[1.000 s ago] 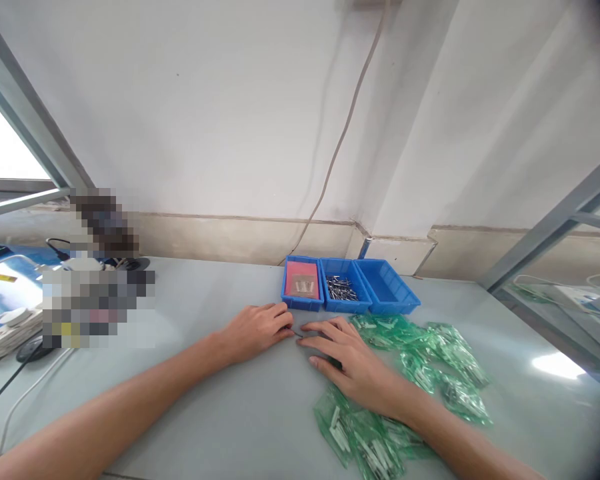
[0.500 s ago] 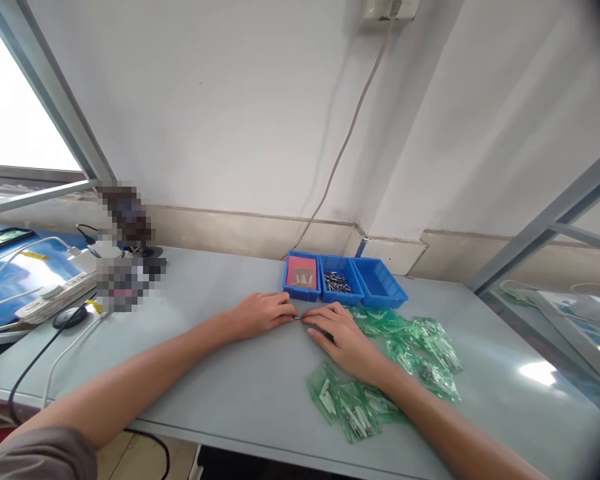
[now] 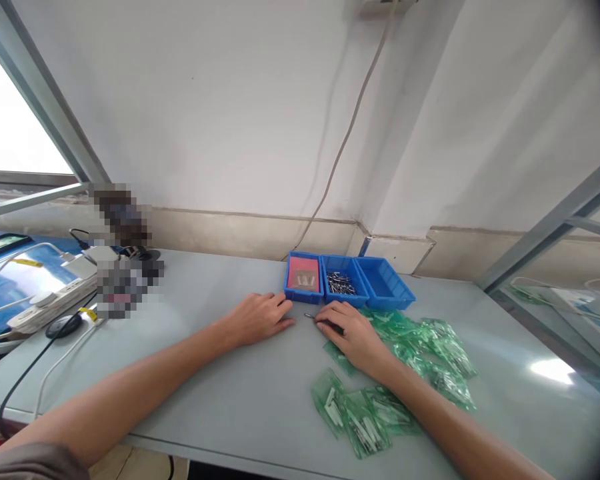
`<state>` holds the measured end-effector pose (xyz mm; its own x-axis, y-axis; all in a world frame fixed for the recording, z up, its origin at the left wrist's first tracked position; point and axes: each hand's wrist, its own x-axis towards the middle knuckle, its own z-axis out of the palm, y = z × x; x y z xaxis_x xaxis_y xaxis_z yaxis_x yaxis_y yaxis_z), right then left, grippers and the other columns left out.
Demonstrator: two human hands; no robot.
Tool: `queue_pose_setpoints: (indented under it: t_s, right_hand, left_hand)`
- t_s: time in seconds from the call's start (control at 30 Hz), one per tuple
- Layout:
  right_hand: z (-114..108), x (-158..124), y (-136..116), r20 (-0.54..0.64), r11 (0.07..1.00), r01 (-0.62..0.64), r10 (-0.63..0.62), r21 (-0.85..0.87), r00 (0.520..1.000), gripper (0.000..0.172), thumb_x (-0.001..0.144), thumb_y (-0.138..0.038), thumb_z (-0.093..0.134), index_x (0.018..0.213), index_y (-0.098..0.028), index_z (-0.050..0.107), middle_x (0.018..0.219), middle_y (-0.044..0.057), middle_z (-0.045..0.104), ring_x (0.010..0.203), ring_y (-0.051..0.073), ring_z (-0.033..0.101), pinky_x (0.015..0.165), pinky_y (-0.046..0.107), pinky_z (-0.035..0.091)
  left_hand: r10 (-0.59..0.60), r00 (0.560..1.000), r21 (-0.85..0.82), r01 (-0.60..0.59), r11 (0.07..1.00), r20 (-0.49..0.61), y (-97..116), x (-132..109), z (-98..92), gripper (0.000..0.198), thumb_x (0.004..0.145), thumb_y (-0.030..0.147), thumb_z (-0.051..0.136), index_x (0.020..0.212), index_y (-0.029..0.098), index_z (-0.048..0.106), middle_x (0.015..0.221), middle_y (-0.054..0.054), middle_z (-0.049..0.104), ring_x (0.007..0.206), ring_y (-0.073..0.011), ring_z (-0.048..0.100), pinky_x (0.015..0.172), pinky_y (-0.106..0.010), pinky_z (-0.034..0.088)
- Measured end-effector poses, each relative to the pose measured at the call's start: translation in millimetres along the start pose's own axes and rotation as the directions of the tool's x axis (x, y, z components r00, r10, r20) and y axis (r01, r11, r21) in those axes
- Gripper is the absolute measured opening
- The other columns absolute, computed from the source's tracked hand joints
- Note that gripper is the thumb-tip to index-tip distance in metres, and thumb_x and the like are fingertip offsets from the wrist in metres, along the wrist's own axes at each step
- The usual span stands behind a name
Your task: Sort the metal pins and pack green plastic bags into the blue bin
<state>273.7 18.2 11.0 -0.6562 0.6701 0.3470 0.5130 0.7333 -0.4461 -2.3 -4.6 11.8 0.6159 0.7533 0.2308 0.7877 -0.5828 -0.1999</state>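
My right hand (image 3: 351, 335) pinches a small metal pin-like piece (image 3: 309, 315) just above the grey table, its tip sticking out past the fingertips toward the left. My left hand (image 3: 261, 320) rests on the tabletop a short way left of that piece, fingers loosely stretched, thumb apart, holding nothing. Behind the hands, a blue bin (image 3: 362, 297) contains many small metal parts (image 3: 341, 283). Green plastic bags (image 3: 445, 347) lie under and beside my right forearm. Nearer to me, several more green bags (image 3: 364, 427) show white and metal pieces inside.
Left of the metal parts stands a blue bin with a red card (image 3: 296, 265) and a small clear packet. Another blue bin (image 3: 390, 287) is at the right. A power strip (image 3: 55, 303), cables and a black mouse (image 3: 64, 326) occupy the left end. A wall runs behind.
The small metal piece was between the fingertips of both hands. My right hand has drawn it away to the right, and my left hand has let go. The view has shifted slightly.
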Motion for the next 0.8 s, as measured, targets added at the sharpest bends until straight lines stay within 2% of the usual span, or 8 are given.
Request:
queue_pose_setpoints:
  t_s: [0.2, 0.4, 0.57, 0.67, 0.8]
  right_hand:
    - [1.2, -2.1, -4.7, 0.012, 0.999, 0.010, -0.010, 0.032, 1.000, 0.012, 0.106, -0.022, 0.061, 0.103, -0.023, 0.073, 0.106, 0.006, 0.073, 0.101, 0.024, 0.068, 0.090, 0.038, 0.052]
    - [2.8, 1.2, -8.6, 0.022, 0.999, -0.053, 0.053, 0.002, 0.998, 0.008, 0.103, -0.018, 0.062, 0.103, -0.024, 0.068, 0.105, 0.004, 0.070, 0.088, 0.022, 0.068, 0.080, 0.034, 0.052]
    - [6.8, 3.8, -12.1, 0.019, 0.996, -0.075, 0.076, -0.049, 0.997, 0.012, 0.106, -0.017, 0.057, 0.106, -0.025, 0.066, 0.107, 0.004, 0.068, 0.096, 0.024, 0.068, 0.083, 0.036, 0.052]
    - [7.9, 3.5, -13.1, 0.032, 0.994, -0.073, 0.075, -0.076, 0.997, 0.013, 0.108, -0.017, 0.054, 0.109, -0.025, 0.064, 0.108, 0.004, 0.067, 0.096, 0.024, 0.068, 0.084, 0.037, 0.051]
    - [7.4, 2.5, -13.4, 0.046, 0.994, -0.067, 0.071, -0.083, 0.996, 0.016, 0.109, -0.016, 0.051, 0.105, -0.024, 0.063, 0.104, 0.004, 0.067, 0.094, 0.024, 0.067, 0.083, 0.037, 0.051]
  left_hand:
    - [-0.013, 0.999, -0.033, 0.014, 0.999, 0.030, -0.2, -1.5, 9.2, 0.035, 0.113, 0.049, 0.044, 0.100, 0.019, 0.057, 0.081, -0.004, 0.070, 0.061, -0.0194, 0.068, 0.056, -0.026, 0.040]
    - [0.062, 0.998, -0.064, -0.062, 0.996, -0.004, -1.1, -1.4, 14.4, 0.033, 0.114, 0.047, 0.044, 0.099, 0.020, 0.056, 0.087, -0.002, 0.072, 0.068, -0.0181, 0.069, 0.054, -0.025, 0.035]
    - [0.143, 0.987, -0.102, -0.150, 0.983, -0.071, 0.2, -1.3, 12.5, 0.036, 0.116, 0.049, 0.037, 0.106, 0.021, 0.058, 0.095, -0.002, 0.071, 0.072, -0.0157, 0.070, 0.054, -0.027, 0.036]
    - [0.152, 0.985, -0.098, -0.160, 0.982, -0.086, 0.7, -1.2, 9.7, 0.038, 0.116, 0.048, 0.034, 0.110, 0.020, 0.059, 0.098, -0.002, 0.070, 0.069, -0.0144, 0.068, 0.053, -0.027, 0.036]
    - [0.146, 0.983, -0.098, -0.157, 0.983, -0.108, 0.5, -1.5, 8.1, 0.038, 0.117, 0.046, 0.033, 0.110, 0.020, 0.060, 0.095, -0.002, 0.066, 0.065, -0.0133, 0.065, 0.053, -0.026, 0.038]
